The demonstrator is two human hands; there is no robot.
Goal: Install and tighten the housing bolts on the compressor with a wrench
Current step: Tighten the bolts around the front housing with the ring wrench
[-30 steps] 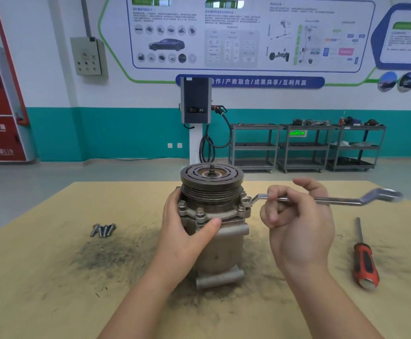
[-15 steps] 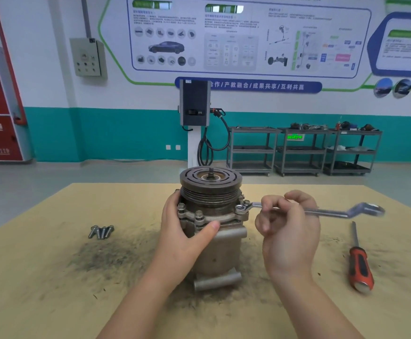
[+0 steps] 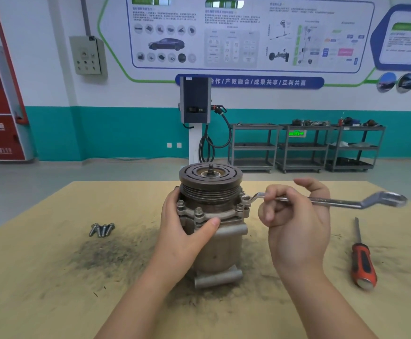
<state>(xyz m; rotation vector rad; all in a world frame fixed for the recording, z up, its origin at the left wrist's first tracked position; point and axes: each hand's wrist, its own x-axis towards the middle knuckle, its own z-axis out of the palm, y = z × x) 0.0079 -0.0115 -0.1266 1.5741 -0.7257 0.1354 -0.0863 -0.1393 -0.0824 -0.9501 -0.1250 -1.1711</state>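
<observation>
While four spare bolts [image 3: 101,230] lie, one wrench [image 3: 326,200] turns.

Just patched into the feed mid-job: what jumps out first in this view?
Centre table, the compressor stands upright, the left hand gripping its flange. The right hand holds a wrench whose ring end sits on a bolt at the flange's right. Loose bolts lie left; a red screwdriver lies right.
</observation>
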